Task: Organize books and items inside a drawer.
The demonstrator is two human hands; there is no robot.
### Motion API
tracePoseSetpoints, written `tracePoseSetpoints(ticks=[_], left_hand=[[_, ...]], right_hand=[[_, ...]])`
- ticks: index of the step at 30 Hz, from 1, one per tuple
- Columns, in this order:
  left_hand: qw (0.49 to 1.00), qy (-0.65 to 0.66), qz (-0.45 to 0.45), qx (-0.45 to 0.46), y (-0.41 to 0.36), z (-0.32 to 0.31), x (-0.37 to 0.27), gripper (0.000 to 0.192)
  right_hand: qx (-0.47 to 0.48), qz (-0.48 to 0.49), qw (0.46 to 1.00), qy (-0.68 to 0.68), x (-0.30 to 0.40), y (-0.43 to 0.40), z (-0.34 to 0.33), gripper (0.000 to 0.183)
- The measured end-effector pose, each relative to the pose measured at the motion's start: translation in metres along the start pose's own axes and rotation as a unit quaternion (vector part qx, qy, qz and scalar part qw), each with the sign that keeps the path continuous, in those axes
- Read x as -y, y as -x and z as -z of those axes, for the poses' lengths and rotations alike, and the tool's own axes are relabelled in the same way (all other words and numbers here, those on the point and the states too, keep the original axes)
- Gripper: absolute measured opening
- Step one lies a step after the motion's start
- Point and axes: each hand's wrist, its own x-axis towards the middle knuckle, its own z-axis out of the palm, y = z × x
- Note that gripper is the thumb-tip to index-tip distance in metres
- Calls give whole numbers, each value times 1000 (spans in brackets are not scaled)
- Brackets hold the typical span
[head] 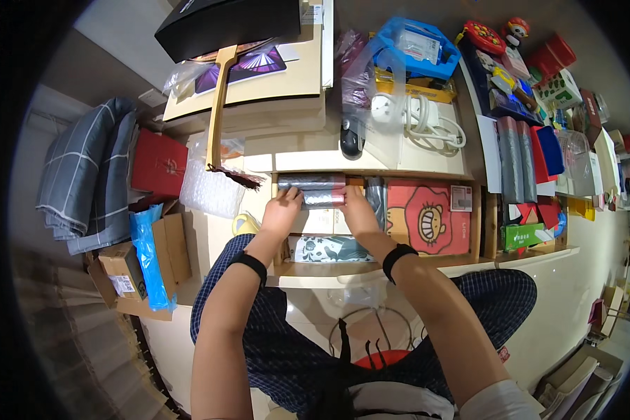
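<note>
Both hands reach into an open wooden drawer [378, 269]. A pair of grey plastic rolls [320, 190] with pinkish-red ends lies side by side at the drawer's back left. My left hand [283, 210] has its fingers on their left part; my right hand [356, 210] grips their red right end. Just right of that hand, a dark roll [375, 202] stands lengthwise beside a red package with a lion picture [425, 215]. Nearer me are a white box [315, 223] bearing writing and a patterned white-and-green packet [331, 249].
Behind the drawer are a black computer mouse [352, 140], a white power strip [425, 118] and a blue plastic case [417, 50]. A wooden stick with a tassel [219, 110] overhangs boxes. Bubble wrap [210, 184] lies left. More grey rolls [512, 157] rest on the right among clutter.
</note>
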Motion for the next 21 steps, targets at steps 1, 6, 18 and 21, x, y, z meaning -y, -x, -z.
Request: tracePoseSetpoints(ticks=[1, 6, 18, 21], left_hand=[[1000, 1, 6, 7, -3, 1, -3, 26], [993, -71, 79, 45, -2, -8, -5, 12], [947, 187, -194, -175, -57, 111, -194, 26], [931, 204, -214, -215, -84, 137, -239, 31]], right_hand=[[-5, -2, 1000, 2, 0, 2, 5, 28], [54, 66, 996, -41, 53, 34, 84, 25], [-341, 89, 934, -64, -20, 100, 336, 16], [-430, 137, 882, 140, -36, 93, 354, 19]])
